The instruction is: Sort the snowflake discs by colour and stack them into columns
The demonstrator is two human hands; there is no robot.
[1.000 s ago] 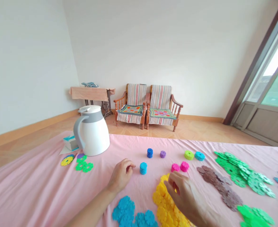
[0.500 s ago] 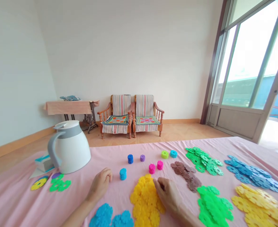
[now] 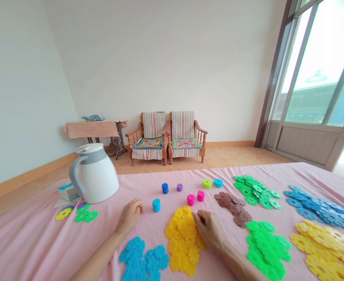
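Observation:
My left hand (image 3: 132,212) rests on the pink cloth in a loose fist, just left of a small stack of light-blue snowflake discs (image 3: 156,205). Nothing shows in its fingers. At the right edge of a heap of yellow snowflake discs (image 3: 183,242) lies my right hand (image 3: 211,228), its fingers curled in and its knuckles up. No disc can be seen in it. Light-blue discs (image 3: 141,259) are heaped nearer to me. Beyond the hands stand short stacks: dark blue (image 3: 165,188), purple (image 3: 179,187), pink (image 3: 191,200), lime (image 3: 207,184) and blue (image 3: 218,183).
Right of my right hand are piles of brown discs (image 3: 233,208), green discs (image 3: 267,249), darker green discs (image 3: 256,190), blue discs (image 3: 318,207) and larger yellow discs (image 3: 327,249). A white jug (image 3: 101,177) stands at left, with joined green discs (image 3: 86,214) before it.
The whole view has shifted, with the table and its things appearing slightly higher and further right. Both hands keep their places and their curled shape.

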